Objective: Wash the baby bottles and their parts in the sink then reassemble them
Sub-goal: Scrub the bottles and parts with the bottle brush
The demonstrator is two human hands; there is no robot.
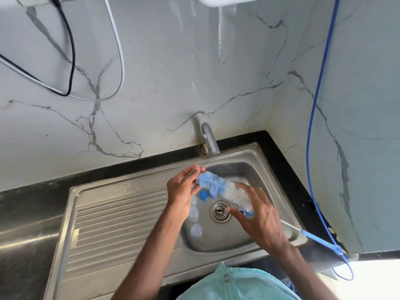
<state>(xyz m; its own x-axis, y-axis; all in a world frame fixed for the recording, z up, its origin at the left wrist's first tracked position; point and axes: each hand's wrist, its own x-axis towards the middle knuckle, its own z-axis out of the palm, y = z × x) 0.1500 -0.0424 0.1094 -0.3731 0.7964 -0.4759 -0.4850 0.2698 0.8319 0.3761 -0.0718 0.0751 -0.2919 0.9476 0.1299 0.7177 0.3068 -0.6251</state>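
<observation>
Marble-look wall [173, 83] at back in head view, black counter [249, 138] w/ steel sink [216, 258]. Drainboard [121, 213] is on left side, tap [208, 138] at rear over basin.

Both hands are above basin w/ bottle brush [223, 188] slanted between them. L hand [184, 189] has fingers curled, pinching blue bristle tip. R hand [259, 217] grips white bristle end, thumb under, fingers over. Small blue-clear piece [246, 213] sits under its fingers, can't tell what it is. Brush wire runs past R wrist to blue handle [320, 240] over sink's right rim.

Basin btm: blue cap [204, 195] and clear bottles [193, 213], just left of drain [219, 211].

Black cable [72, 50] + white cable [122, 61] hang on left wall, blue cable [311, 126] on right.
</observation>
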